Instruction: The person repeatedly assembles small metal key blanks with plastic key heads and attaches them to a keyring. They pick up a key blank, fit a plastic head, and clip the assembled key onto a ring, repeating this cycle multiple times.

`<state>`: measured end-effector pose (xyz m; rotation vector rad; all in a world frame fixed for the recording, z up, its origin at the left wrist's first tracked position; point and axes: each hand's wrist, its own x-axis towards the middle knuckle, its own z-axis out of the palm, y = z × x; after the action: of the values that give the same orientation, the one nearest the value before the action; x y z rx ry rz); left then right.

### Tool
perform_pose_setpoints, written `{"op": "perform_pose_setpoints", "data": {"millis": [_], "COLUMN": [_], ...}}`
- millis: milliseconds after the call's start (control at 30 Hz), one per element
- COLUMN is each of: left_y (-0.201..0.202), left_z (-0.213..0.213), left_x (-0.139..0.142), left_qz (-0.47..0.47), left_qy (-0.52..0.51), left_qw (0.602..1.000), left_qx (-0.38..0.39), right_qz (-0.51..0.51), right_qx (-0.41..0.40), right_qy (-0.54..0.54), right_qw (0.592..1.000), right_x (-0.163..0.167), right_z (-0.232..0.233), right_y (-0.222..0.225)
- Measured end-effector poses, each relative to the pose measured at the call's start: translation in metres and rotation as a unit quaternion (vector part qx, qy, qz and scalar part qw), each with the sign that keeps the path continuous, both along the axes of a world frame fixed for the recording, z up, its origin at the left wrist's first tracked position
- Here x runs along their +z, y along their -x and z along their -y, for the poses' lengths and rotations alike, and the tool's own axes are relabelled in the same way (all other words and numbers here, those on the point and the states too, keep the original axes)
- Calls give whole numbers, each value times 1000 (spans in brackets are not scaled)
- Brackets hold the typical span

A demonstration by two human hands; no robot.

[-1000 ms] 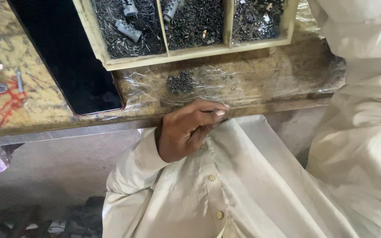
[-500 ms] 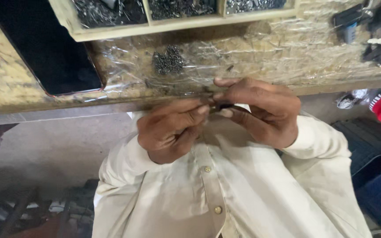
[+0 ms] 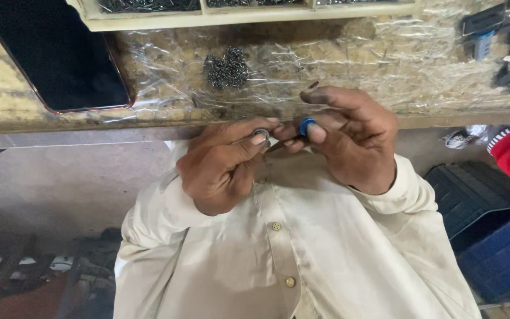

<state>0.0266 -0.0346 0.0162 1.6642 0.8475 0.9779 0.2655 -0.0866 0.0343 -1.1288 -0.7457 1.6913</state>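
Partly hidden: blue cap (image 3: 306, 125) in right hand (image 3: 349, 139).

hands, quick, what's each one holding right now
Left hand: closed, pinching a small grey metal ring.
Right hand: closed, pinching a small blue round part.

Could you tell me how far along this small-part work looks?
Done: nothing finished is visible. In hand: the left hand pinches a metal ring; the right hand holds a blue ring beside it. Left: a pile of dark small parts on the bench.
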Motion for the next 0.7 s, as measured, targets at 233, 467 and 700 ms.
{"op": "perform_pose_setpoints", "data": {"millis": [233,467,700], "left_y": [5,1,19], "left_z": [-2,-1,-2], "left_x": [1,1,18], "left_qz": [8,103,28], "left_qy": [-29,39,93], "left_qw": [1000,993,991], "left_qx": [10,44,-95], "right_qz": [225,237,426], "right_qx": [109,36,200], "right_qy": [-139,-204,-533], "right_qw": [958,949,703], "right_x": [-5,-6,14], "right_z": [13,-1,-33], "right_y": [12,46,17]}}
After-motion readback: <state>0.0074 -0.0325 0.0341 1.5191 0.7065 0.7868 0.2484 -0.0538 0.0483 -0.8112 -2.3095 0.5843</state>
